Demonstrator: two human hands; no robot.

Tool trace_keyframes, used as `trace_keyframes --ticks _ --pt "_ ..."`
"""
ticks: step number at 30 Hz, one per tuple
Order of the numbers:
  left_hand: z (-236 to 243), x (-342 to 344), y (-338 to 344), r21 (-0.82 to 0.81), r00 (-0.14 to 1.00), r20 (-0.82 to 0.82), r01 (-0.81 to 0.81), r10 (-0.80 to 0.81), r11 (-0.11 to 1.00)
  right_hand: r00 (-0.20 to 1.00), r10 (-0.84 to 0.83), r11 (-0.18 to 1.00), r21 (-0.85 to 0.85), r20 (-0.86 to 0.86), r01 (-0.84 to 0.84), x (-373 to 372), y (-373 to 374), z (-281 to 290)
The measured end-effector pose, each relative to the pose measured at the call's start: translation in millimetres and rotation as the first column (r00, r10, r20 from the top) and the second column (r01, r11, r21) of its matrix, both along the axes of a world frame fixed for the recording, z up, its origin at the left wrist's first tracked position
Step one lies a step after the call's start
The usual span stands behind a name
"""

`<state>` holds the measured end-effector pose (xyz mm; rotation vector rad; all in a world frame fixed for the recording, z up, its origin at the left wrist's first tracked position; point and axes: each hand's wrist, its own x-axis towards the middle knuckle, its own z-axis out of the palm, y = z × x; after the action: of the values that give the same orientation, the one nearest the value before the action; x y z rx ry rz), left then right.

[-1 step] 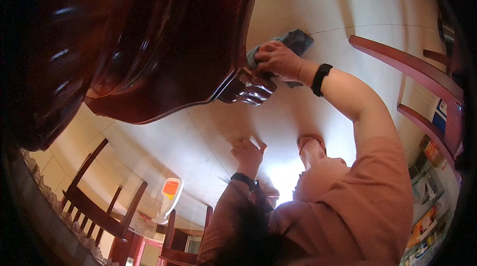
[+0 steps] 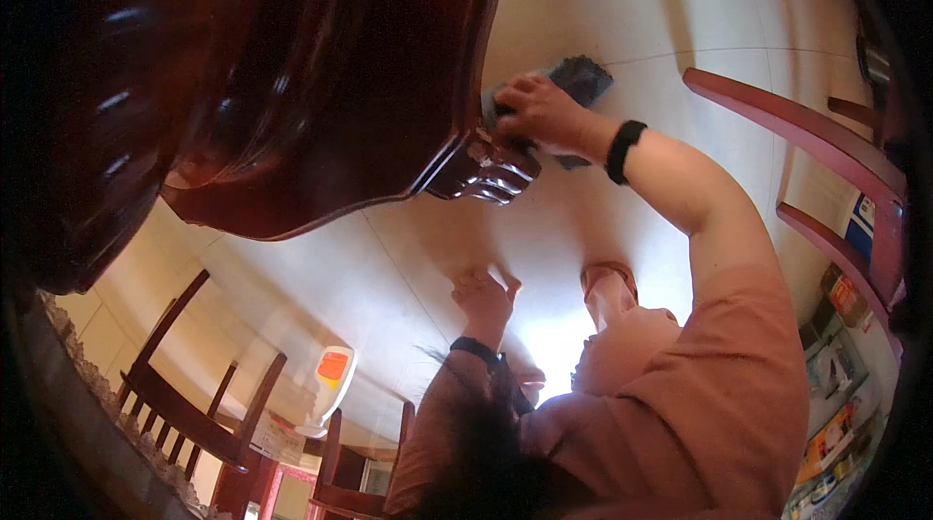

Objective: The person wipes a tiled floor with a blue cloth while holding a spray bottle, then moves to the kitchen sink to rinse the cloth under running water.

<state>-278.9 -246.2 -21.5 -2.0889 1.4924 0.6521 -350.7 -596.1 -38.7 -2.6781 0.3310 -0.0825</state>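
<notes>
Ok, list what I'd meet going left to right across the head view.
Dark wooden chair, white bottle with an orange label, left hand, right hand holding a grey-blue cloth, curved reddish wooden leg.

Upper left, I see a curved red-brown wooden furniture base [image 2: 340, 112], glossy; upper centre, a crumpled grey-blue cloth [image 2: 585, 81], matt; lower left, a smooth white plastic bottle [image 2: 330, 396].

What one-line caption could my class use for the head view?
Right hand holds a grey-blue cloth against a glossy carved wooden furniture foot; left hand rests on the pale floor.
</notes>
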Motion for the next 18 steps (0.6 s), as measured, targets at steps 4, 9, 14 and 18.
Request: trace_keyframes --ticks 4,9,14,18 --pt "4.2 -0.7 -2.5 0.124 0.999 0.000 -0.044 0.044 0.991 0.978 -0.072 0.989 -0.116 0.196 0.096 18.4 -5.7 -5.6" --pt "6.8 0.0 -5.8 0.113 0.997 -0.039 -0.056 0.061 0.992 0.990 -0.074 0.996 -0.050 0.120 0.081 -11.7 5.9 5.3" --pt "5.0 0.1 -7.6 0.066 0.997 -0.033 -0.070 0.072 0.995 0.993 -0.103 0.995 -0.001 -0.051 0.103 -21.3 12.9 9.2" --pt "6.7 0.1 -10.3 0.191 0.990 -0.053 -0.116 0.128 0.975 0.980 -0.185 0.981 -0.040 0.071 0.188 18.8 -0.2 -5.0"
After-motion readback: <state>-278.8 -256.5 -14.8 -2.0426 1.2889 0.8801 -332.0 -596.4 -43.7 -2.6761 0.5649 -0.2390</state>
